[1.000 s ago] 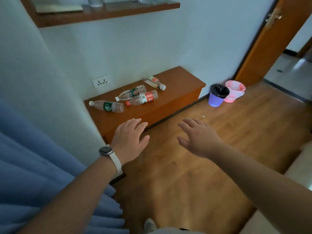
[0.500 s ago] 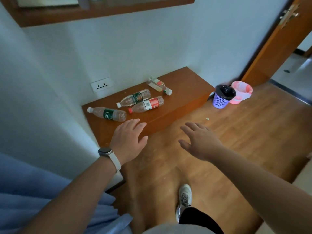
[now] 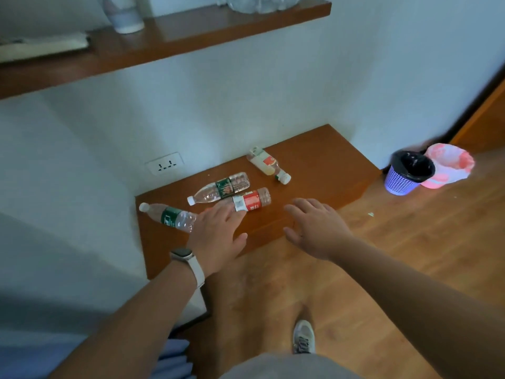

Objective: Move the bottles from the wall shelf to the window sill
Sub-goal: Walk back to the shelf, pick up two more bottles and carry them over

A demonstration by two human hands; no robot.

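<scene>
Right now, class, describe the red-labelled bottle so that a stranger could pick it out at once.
Find the low wooden ledge against the white wall, below the wall socket. Four plastic bottles lie on it; the red-labelled bottle lies nearest the front edge, by the left hand. Its neighbours wear green or pale labels.

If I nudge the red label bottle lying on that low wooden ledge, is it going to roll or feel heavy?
The red-label bottle lies on its side with a round body, so a sideways nudge would probably roll it, perhaps against the green-label bottle beside it. It looks clear and mostly empty, so likely light and a bit squashy. The left hand hovers open beside it.
</scene>
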